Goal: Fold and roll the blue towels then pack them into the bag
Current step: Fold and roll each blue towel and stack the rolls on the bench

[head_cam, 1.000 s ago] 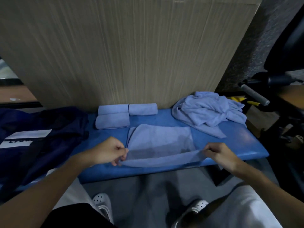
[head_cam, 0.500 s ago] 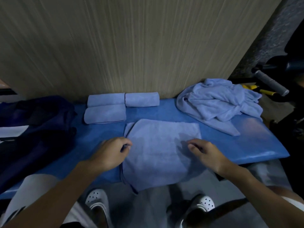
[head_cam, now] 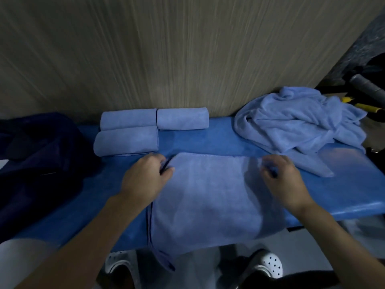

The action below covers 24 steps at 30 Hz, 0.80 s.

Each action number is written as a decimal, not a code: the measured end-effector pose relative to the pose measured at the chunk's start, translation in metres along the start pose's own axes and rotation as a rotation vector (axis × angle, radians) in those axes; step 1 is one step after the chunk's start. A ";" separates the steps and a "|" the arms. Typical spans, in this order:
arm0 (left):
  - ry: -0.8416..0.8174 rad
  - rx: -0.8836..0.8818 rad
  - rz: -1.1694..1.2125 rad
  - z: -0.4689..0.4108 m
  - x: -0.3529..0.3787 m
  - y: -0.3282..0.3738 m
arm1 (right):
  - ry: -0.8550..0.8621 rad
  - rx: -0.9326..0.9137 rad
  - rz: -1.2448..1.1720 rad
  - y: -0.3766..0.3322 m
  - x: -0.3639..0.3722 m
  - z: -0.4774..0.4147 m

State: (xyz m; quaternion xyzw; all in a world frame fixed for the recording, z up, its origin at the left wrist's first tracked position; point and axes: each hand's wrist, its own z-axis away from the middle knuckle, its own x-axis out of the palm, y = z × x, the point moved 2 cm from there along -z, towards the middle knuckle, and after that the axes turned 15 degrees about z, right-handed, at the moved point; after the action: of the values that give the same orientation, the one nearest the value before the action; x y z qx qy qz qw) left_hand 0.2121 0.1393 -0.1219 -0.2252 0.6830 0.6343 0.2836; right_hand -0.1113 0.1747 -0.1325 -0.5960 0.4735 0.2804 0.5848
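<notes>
Left grip (head_cam: pixel 145 178) and right grip (head_cam: pixel 281 180) each pinch a far corner of the half-folded light blue towel (head_cam: pixel 208 201) lying on the blue padded desk (head_cam: pixel 198 140). Three rolled light blue towels (head_cam: pixel 127 140) are ready behind it. The crumpled towel heap (head_cam: pixel 298 122) and, I judge, all packing into the dark navy bag (head_cam: pixel 41 147) are left.

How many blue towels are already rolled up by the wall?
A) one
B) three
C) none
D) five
B: three rolls lie there. The back-left roll and the back-right roll sit end to end along the wooden wall, and the front roll lies just in front of the left one.
</notes>
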 end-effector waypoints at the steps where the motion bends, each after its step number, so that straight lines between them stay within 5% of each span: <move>1: -0.001 -0.007 -0.024 -0.002 0.002 0.000 | -0.007 0.024 0.010 0.002 0.002 -0.005; 7: -0.026 0.060 0.021 -0.013 0.006 -0.001 | -0.091 0.066 0.017 0.000 0.006 -0.018; 15: -0.070 0.179 0.225 -0.011 0.006 0.017 | 0.062 0.040 -0.028 -0.005 -0.006 -0.025; 24: -0.111 -0.078 0.501 -0.010 -0.005 0.015 | -0.109 -0.071 -0.180 -0.016 -0.015 -0.005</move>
State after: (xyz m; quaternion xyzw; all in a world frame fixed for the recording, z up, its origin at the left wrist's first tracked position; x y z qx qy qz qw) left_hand 0.2052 0.1308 -0.1073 -0.0245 0.6758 0.7221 0.1457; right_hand -0.1039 0.1712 -0.1111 -0.6401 0.3754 0.2754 0.6111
